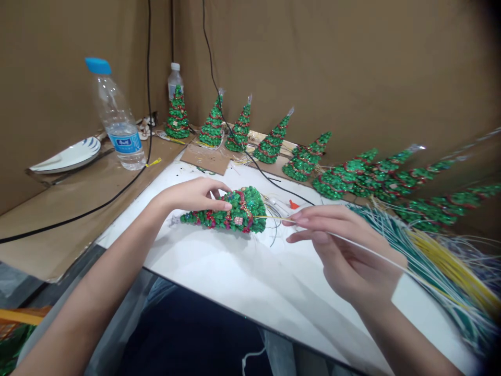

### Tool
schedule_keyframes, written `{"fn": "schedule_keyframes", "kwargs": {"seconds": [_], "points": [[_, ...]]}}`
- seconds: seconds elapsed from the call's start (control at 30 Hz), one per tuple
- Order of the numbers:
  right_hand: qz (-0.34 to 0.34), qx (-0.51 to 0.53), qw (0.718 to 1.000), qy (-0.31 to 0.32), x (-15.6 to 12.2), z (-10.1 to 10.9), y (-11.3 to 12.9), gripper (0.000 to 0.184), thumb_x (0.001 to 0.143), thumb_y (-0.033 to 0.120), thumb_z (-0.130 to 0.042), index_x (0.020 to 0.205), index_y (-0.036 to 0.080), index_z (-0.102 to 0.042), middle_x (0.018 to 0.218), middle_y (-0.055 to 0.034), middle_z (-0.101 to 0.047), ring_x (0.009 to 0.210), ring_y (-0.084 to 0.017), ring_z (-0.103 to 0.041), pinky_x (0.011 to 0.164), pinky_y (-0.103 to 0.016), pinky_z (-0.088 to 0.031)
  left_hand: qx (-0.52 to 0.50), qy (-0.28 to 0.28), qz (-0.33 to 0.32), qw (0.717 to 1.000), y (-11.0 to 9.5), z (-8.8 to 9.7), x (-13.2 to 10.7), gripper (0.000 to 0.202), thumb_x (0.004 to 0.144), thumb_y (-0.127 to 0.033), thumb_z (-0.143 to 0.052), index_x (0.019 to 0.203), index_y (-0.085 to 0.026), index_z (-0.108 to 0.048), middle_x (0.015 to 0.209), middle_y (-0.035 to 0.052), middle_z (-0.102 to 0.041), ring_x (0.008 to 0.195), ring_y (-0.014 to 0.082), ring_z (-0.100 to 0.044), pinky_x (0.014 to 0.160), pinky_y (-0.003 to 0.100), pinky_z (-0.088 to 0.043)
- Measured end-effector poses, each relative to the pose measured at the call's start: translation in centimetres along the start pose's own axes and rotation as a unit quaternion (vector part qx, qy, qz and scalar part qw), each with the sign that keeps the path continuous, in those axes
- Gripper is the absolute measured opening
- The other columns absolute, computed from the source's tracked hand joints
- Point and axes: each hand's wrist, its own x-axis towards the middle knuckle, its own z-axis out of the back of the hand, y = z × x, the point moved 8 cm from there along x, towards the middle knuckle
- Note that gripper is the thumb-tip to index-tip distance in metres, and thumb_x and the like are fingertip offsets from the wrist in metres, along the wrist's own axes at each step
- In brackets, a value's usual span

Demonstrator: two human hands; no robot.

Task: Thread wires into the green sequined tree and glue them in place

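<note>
A small green glitter Christmas tree [230, 211] with red garland lies on its side on the white board [219, 271], tip pointing left. My left hand [191, 194] rests on top of it, fingers curled over its upper side, holding it down. My right hand [340, 250] is to the right of the tree's base. Its thumb and fingers pinch a thin pale wire [376, 256] whose yellow end reaches the tree's base. The wire trails off to the right toward the bundle.
Several finished green trees [270, 146] stand or lean in a row along the brown back wall. A bundle of green, yellow and white wires [442, 261] lies at right. A water bottle [117, 120], a white plate [66, 156] and black cables [117, 193] sit at left.
</note>
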Motion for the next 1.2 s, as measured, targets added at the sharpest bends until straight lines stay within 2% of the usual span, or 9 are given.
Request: {"fn": "schedule_keyframes", "kwargs": {"seconds": [0.33,0.47,0.63,0.77,0.87,0.93,1.07,1.2], "points": [[0.065,-0.089,0.994,0.008,0.6,0.1,0.9,0.040,0.084,0.002,-0.057,0.112,0.027,-0.069,0.097,-0.0054,-0.070,0.085,-0.018,-0.067,0.056,-0.029,-0.060,-0.007,0.004,0.005,1.000,-0.1,-0.1,0.0,0.064,0.082,-0.055,-0.061,0.130,-0.012,-0.058,0.114,0.0134,-0.070,0.094,0.0213,-0.067,0.079,0.028,-0.049],[0.089,-0.126,0.988,0.024,0.5,0.1,1.5,0.037,0.080,-0.001,-0.059,0.105,0.024,-0.070,0.092,-0.0047,-0.071,0.083,-0.018,-0.069,0.065,-0.031,-0.061,-0.012,0.005,0.007,1.000,0.0,-0.1,0.0,0.064,0.082,-0.055,-0.061,0.130,-0.012,-0.058,0.114,0.0135,-0.070,0.093,0.0214,-0.067,0.079,0.028,-0.050],[0.117,-0.178,0.975,0.062,-0.9,0.3,2.5,0.029,0.080,-0.002,-0.059,0.094,0.022,-0.070,0.092,-0.0053,-0.072,0.081,-0.016,-0.071,0.067,-0.025,-0.060,-0.007,0.005,0.009,1.000,0.0,-0.1,-0.1,0.062,0.082,-0.055,-0.061,0.129,-0.013,-0.059,0.114,0.0128,-0.070,0.093,0.0212,-0.068,0.078,0.027,-0.050],[0.128,-0.219,0.963,0.092,-2.4,0.2,2.8,0.025,0.079,-0.001,-0.062,0.094,0.018,-0.069,0.096,-0.0087,-0.073,0.084,-0.016,-0.071,0.066,-0.022,-0.060,-0.005,0.005,0.012,1.000,0.0,-0.1,-0.1,0.063,0.082,-0.056,-0.060,0.129,-0.013,-0.059,0.113,0.0129,-0.070,0.094,0.0218,-0.068,0.078,0.028,-0.050],[0.171,-0.247,0.947,0.111,-2.9,-0.3,3.6,0.020,0.081,0.003,-0.063,0.094,0.017,-0.068,0.096,-0.0109,-0.074,0.084,-0.017,-0.072,0.063,-0.022,-0.061,-0.010,0.004,0.009,1.000,0.0,-0.1,-0.1,0.065,0.082,-0.057,-0.060,0.130,-0.012,-0.058,0.114,0.0138,-0.070,0.094,0.0222,-0.067,0.079,0.028,-0.050],[0.182,-0.246,0.944,0.120,-2.7,-0.6,3.9,0.019,0.083,0.005,-0.061,0.094,0.019,-0.068,0.094,-0.0092,-0.074,0.082,-0.017,-0.072,0.062,-0.022,-0.061,-0.010,0.004,0.007,1.000,0.0,-0.1,-0.1,0.065,0.082,-0.057,-0.060,0.130,-0.013,-0.057,0.114,0.0137,-0.070,0.094,0.0222,-0.067,0.079,0.028,-0.050],[0.156,-0.208,0.954,0.146,-2.3,-0.9,3.8,0.022,0.086,0.007,-0.058,0.099,0.021,-0.068,0.095,-0.0060,-0.074,0.085,-0.017,-0.072,0.067,-0.022,-0.064,-0.009,0.008,0.006,1.000,0.0,-0.1,-0.2,0.064,0.083,-0.057,-0.059,0.130,-0.013,-0.057,0.112,0.0127,-0.071,0.094,0.0223,-0.068,0.078,0.028,-0.050],[0.197,-0.225,0.938,0.174,-3.0,-1.5,4.1,0.020,0.089,0.008,-0.053,0.100,0.017,-0.068,0.099,-0.0083,-0.073,0.096,-0.020,-0.071,0.075,-0.027,-0.064,-0.009,0.009,0.009,1.000,-0.2,-0.1,-0.2,0.065,0.083,-0.058,-0.059,0.130,-0.013,-0.057,0.112,0.0124,-0.071,0.094,0.0223,-0.067,0.079,0.028,-0.050]]}}
